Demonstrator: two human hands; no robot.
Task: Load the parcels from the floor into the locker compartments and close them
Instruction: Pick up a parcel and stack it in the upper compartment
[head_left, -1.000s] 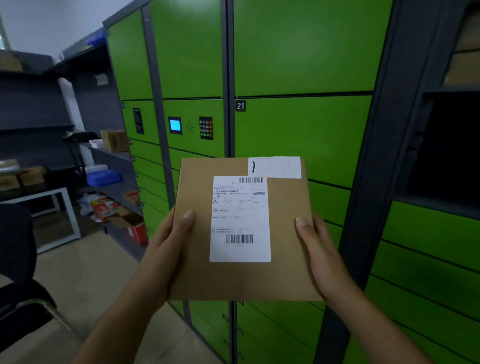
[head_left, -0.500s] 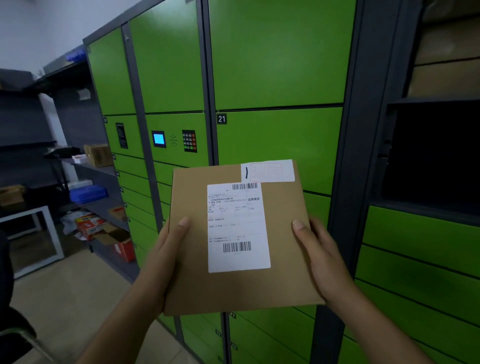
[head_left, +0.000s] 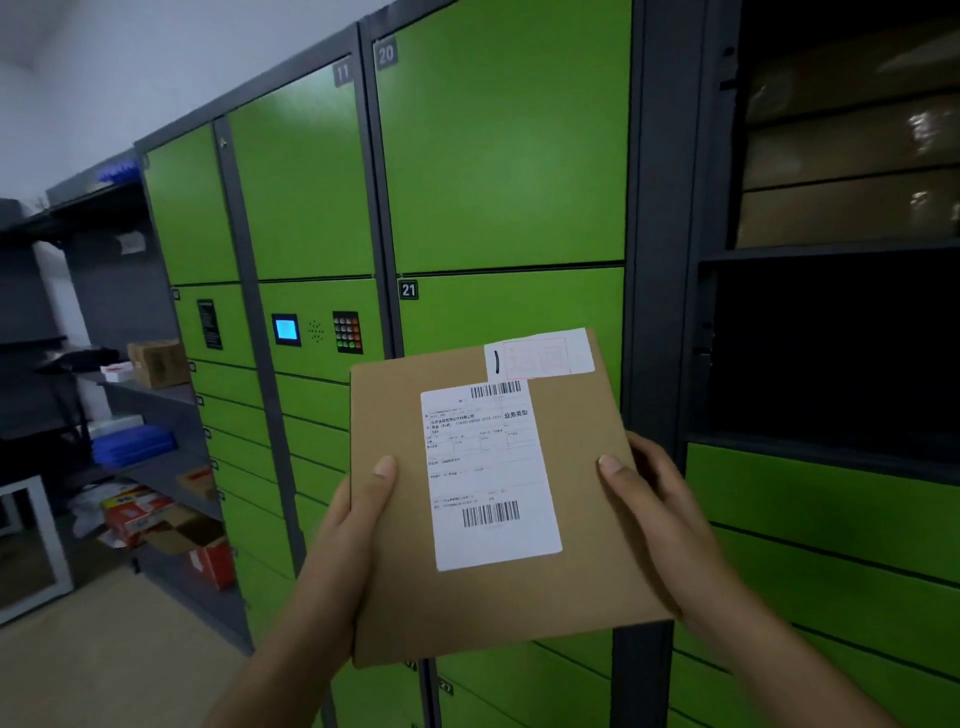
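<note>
A flat brown cardboard parcel (head_left: 395, 597) with a white shipping label is held in front of me, slightly tilted. My left hand (head_left: 348, 530) grips its left edge and my right hand (head_left: 654, 514) grips its right edge, thumbs on top. Behind it stands a bank of green lockers (head_left: 498, 156) with shut doors numbered 20 and 21. To the right an open dark compartment (head_left: 831, 353) shows nothing inside, and the open one above it (head_left: 852, 145) holds brown parcels.
A blue screen (head_left: 286, 329) and a keypad (head_left: 347, 332) sit on the locker's left column. Grey shelves (head_left: 150, 389) at the left carry cardboard boxes, blue trays and red cartons. Beige floor (head_left: 93, 665) lies at the lower left.
My view has turned up and to the right, so the open compartments take more of the right side. The parcel has tilted slightly and stays in both hands.
</note>
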